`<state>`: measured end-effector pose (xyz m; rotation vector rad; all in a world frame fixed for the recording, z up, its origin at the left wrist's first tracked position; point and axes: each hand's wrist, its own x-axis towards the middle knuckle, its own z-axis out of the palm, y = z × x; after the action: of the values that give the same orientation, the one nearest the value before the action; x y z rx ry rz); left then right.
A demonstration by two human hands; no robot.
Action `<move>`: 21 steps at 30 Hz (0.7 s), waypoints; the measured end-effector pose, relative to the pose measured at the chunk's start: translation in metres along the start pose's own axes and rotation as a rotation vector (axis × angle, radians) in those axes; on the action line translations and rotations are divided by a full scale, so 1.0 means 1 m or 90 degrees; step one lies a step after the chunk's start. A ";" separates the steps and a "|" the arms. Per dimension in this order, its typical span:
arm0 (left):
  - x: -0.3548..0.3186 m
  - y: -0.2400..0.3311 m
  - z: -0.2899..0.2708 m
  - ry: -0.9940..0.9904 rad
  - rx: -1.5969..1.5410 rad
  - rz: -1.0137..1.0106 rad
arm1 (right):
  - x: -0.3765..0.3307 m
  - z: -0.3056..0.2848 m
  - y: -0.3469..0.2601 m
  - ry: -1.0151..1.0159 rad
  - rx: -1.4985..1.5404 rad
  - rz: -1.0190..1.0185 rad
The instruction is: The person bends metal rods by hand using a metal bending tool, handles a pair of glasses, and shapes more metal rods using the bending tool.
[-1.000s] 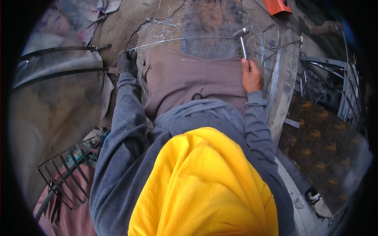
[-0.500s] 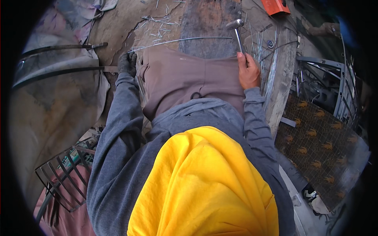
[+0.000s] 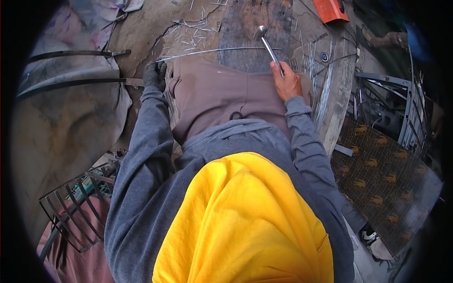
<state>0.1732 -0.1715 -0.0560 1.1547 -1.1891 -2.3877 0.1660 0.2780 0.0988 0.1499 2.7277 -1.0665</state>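
My left hand (image 3: 155,76), in a dark work glove, is closed on one end of a thin metal rod (image 3: 212,50). The rod runs rightward past my knees, and its far end lies over a dark wooden plank (image 3: 245,23). My bare right hand (image 3: 288,85) grips a hammer (image 3: 272,53) by its metal handle. The hammer's head (image 3: 261,31) is over the plank, just beyond the rod's right end; whether it touches anything I cannot tell.
Short cut pieces of rod (image 3: 191,29) lie scattered on the ground ahead. Long thin rods (image 3: 321,85) lie to my right, near a small round metal part (image 3: 324,56). An orange tool or casing (image 3: 330,10) stands far right. Curved metal bars (image 3: 75,85) extend at left.
My right hand has swung the hammer leftward, bringing its head from the plank's right edge to over the plank. My left hand keeps hold of the rod, nearly in place.
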 end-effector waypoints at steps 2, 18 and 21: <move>0.001 -0.001 0.003 -0.002 -0.009 -0.001 | -0.002 0.003 -0.002 0.045 0.023 -0.032; -0.011 0.001 0.020 -0.007 -0.025 0.004 | -0.002 0.015 0.014 -0.007 -0.068 0.019; -0.006 0.002 0.006 -0.037 0.043 0.051 | 0.006 0.011 -0.001 -0.037 -0.067 0.015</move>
<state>0.1726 -0.1662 -0.0496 1.0435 -1.3188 -2.3529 0.1622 0.2697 0.0902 0.1325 2.7153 -0.9047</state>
